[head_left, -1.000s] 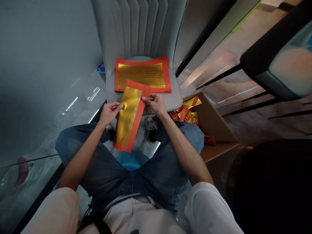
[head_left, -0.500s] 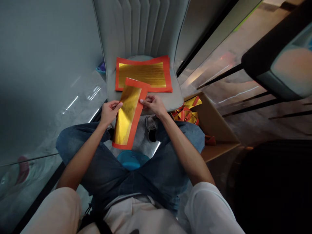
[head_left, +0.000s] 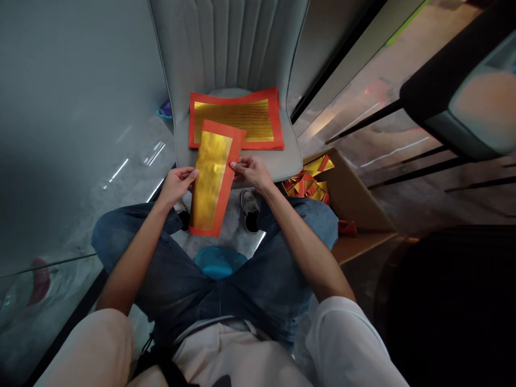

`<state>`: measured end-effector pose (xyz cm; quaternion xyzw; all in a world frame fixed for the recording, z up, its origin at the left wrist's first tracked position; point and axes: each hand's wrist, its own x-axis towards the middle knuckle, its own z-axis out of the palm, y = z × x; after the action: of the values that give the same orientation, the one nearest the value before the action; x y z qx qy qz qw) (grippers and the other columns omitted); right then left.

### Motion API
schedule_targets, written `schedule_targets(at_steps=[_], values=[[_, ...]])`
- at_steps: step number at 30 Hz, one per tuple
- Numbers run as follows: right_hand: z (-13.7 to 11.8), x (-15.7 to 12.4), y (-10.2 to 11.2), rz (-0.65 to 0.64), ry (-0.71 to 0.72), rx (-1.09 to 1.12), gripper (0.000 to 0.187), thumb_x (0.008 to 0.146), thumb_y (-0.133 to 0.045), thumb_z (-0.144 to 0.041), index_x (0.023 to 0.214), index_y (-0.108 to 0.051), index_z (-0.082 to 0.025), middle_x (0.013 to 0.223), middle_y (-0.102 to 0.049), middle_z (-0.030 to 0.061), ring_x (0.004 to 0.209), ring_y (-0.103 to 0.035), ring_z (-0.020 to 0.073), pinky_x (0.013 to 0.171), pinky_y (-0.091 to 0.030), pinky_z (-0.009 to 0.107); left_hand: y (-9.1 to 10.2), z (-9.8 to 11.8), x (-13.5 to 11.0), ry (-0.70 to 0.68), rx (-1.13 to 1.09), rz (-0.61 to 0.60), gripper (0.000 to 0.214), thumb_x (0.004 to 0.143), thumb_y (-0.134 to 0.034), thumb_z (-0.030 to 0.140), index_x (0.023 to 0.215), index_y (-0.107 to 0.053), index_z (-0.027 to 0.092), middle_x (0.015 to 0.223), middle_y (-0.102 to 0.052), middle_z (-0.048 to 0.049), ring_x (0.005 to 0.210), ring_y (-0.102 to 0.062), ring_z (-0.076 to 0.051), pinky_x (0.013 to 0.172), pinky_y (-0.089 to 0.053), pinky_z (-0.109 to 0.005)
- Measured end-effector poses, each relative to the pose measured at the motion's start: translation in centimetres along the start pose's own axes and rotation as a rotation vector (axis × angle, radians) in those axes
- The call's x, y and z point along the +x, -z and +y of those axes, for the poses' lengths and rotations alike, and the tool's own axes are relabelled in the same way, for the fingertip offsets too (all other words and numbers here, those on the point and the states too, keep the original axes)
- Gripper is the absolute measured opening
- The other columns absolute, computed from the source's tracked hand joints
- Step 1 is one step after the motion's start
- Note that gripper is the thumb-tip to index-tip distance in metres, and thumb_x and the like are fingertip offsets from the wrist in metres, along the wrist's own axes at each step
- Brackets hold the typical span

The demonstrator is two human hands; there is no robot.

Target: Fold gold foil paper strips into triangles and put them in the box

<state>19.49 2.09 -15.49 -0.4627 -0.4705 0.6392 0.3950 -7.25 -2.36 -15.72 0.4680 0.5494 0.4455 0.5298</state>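
I hold one long sheet of gold foil paper with an orange border point(head_left: 212, 177) upright above my knees. My left hand point(head_left: 176, 183) pinches its left edge. Pinching the right edge near the middle is my right hand point(head_left: 250, 171). Behind the sheet, a stack of the same gold and orange sheets point(head_left: 236, 119) lies flat on the seat of a grey chair point(head_left: 288, 161) facing me.
A cardboard box point(head_left: 350, 199) at my right holds several folded gold and orange pieces point(head_left: 308, 183). A blue stool point(head_left: 217, 262) shows between my jeans-clad legs. A grey shoe point(head_left: 249, 207) rests on the floor. Black chair legs point(head_left: 363, 126) stand at right.
The sheet has turned more upright and shifted slightly up and left in both hands. My grip on each edge is unchanged.
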Motion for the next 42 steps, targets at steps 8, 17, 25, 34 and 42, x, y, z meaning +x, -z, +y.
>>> schedule_targets(at_steps=[8,17,25,34,42], values=[[-0.6,0.0,-0.4,0.034,-0.021,-0.012,0.043,0.076,-0.097,-0.052,0.077,-0.067,-0.022,0.080,-0.078,0.0027,0.072,-0.073,0.0177,0.067,-0.067,0.030,-0.6,0.0,0.3,-0.095,0.115,0.091,0.052,0.075,-0.087,0.065,0.092,-0.079,0.017,0.082,-0.079,-0.0073,0.073,-0.071,-0.020,0.065,-0.057,-0.029],[-0.3,-0.3,-0.8,0.040,-0.077,0.037,0.038,0.076,-0.099,-0.046,0.085,-0.072,-0.020,0.076,-0.079,0.0015,0.070,-0.075,0.0167,0.067,-0.068,0.028,-0.8,-0.5,0.5,-0.130,0.121,0.150,0.055,0.074,-0.087,0.067,0.095,-0.079,0.016,0.091,-0.082,-0.0106,0.084,-0.076,-0.023,0.075,-0.060,-0.031],[0.5,-0.6,-1.8,-0.019,-0.121,0.036,0.036,0.072,-0.102,-0.039,0.082,-0.074,-0.020,0.077,-0.081,0.0036,0.073,-0.078,0.0205,0.066,-0.071,0.031,-0.8,-0.6,0.8,-0.150,0.149,0.166,0.051,0.076,-0.084,0.066,0.092,-0.078,0.018,0.086,-0.080,-0.0087,0.080,-0.073,-0.022,0.070,-0.057,-0.030],[0.6,0.3,-0.6,0.077,-0.035,-0.005,0.037,0.075,-0.100,-0.041,0.079,-0.070,-0.021,0.068,-0.074,-0.0003,0.066,-0.073,0.0175,0.068,-0.070,0.032,-0.1,-1.0,0.5,0.047,0.036,0.026,0.063,0.066,-0.091,0.073,0.091,-0.080,0.016,0.084,-0.080,-0.0097,0.069,-0.070,-0.019,0.056,-0.053,-0.026],[0.4,-0.2,-0.8,0.059,-0.087,0.055,0.036,0.075,-0.101,-0.039,0.082,-0.070,-0.020,0.078,-0.079,0.0026,0.071,-0.076,0.0163,0.065,-0.069,0.027,-0.1,-1.5,1.1,0.007,0.034,0.112,0.047,0.071,-0.092,0.059,0.089,-0.079,0.017,0.075,-0.076,-0.0047,0.058,-0.063,-0.013,0.051,-0.048,-0.022]])
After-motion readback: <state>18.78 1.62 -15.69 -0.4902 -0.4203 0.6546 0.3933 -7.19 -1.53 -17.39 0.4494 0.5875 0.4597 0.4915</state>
